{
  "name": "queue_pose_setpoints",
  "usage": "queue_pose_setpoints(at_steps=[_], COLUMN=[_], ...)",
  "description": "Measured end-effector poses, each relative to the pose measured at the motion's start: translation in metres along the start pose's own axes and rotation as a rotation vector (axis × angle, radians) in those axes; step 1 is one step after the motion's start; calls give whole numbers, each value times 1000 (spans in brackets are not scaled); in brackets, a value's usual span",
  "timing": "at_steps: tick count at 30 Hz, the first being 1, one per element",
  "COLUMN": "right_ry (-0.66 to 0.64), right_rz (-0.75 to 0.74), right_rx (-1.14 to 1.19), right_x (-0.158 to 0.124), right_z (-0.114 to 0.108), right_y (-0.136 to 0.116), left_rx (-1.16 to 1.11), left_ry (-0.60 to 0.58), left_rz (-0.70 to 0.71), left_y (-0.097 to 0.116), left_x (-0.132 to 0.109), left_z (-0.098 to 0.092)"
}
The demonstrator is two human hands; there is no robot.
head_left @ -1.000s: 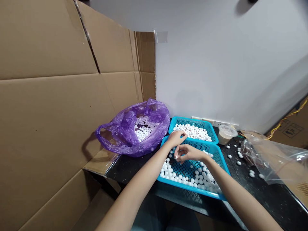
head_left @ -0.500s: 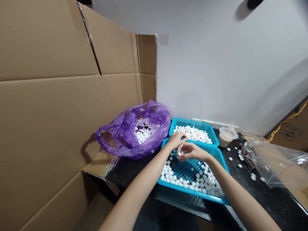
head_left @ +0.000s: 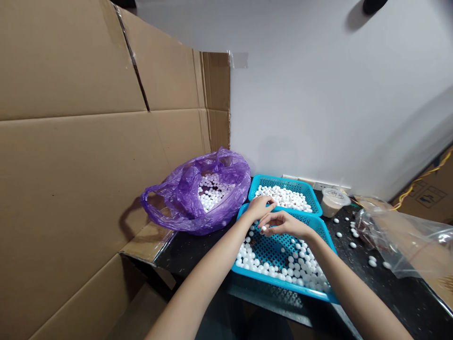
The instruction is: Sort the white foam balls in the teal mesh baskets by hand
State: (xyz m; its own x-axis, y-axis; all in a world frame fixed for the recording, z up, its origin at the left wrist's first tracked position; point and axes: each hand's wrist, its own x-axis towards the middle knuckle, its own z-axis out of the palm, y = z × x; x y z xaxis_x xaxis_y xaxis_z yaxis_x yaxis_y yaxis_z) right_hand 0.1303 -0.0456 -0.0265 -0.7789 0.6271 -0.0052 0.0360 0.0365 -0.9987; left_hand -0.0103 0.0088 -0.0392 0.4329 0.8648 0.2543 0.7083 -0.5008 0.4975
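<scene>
- White foam ball [head_left: 264,228] sitting pinched in the right-hand grip [head_left: 286,224], fingertips together, low over a turquoise plastic basket [head_left: 283,282].
- Left-hand grip [head_left: 260,206] curling loosely at that basket's far rim, anything held hidden from view.
- More foam balls [head_left: 247,259] lying across the perforated basket floor, others filling a second basket [head_left: 283,179] just behind.
- Purple plastic bag [head_left: 184,198] lying open beside both, on a black tabletop [head_left: 187,250].

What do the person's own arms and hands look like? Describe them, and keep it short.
The left forearm and right forearm are bare, with no sleeve in view. The left hand and right hand wear no gloves, and no ring, watch or bracelet shows.
</scene>
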Motion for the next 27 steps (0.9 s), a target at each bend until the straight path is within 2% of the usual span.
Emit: queue_pose_setpoints(at_steps=[10, 19, 27], right_ry=[-14, -58, -60], right_rz=[-130, 19, 78], right_rx=[-73, -33, -26], right_x=[0, -1, -3], right_z=[1, -2, 0], right_y=[-4, 3, -3], left_rx=[1, 0, -9], left_ry=[0, -15, -16], left_rz=[0, -13, -9], left_y=[0, 5, 5], left_x=[0, -1, -1], left_z=[0, -3, -4])
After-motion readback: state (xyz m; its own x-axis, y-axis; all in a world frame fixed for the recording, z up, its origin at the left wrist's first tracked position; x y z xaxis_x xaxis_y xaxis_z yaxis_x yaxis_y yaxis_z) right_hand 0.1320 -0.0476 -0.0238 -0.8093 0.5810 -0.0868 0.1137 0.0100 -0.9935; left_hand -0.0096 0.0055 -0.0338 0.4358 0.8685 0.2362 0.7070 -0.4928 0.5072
